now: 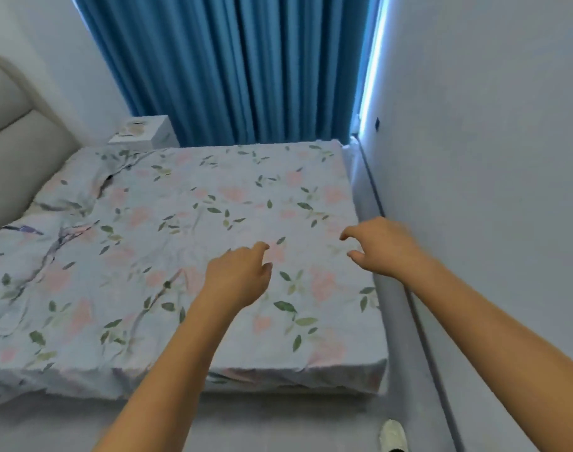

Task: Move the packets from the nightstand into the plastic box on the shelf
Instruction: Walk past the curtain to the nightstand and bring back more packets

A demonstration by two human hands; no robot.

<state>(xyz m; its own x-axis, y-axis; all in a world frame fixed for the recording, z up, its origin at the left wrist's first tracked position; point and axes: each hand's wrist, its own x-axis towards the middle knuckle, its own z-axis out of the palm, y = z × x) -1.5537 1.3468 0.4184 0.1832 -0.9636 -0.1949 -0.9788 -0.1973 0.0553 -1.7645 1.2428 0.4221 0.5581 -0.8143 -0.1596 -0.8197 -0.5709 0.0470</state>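
While far off by the curtain [233, 66], nightstand [144, 133]; nearer, both hands, left hand [237, 275] and right hand [381, 247], loose and unladen above the floral bed [148, 256].

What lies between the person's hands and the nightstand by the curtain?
In the head view, only the flowered bed sheet stretches between the left hand, right hand and nightstand.

Bare forearms, sleeveless; one white shoe [392, 435].
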